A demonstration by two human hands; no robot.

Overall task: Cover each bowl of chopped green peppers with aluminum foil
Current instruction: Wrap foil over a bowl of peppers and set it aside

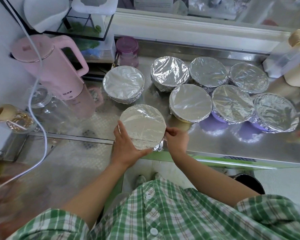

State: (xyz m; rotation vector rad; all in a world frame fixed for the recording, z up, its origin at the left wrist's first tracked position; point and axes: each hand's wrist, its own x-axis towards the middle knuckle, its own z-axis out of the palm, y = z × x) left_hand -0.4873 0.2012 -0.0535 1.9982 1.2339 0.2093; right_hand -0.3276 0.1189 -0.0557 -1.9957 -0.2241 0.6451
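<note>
Now clasping the foil-topped bowl (142, 125) at the near edge of the desk (215, 141): left grip (126, 146) curled round its left rim, right grip (176, 138) pinching at its right rim (loose flap (158, 147) nearest it).

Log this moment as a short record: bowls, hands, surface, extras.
bowls in view: eight, all foil-covered
bowl being worked: nearest bowl, by the counter's near edge
left hand: holds its near-left rim
right hand: fingers pinch its right rim
loose end: crumpled foil flap at the near-right rim
surface: steel counter
extras: pink kettle, purple-lidded jar
</note>
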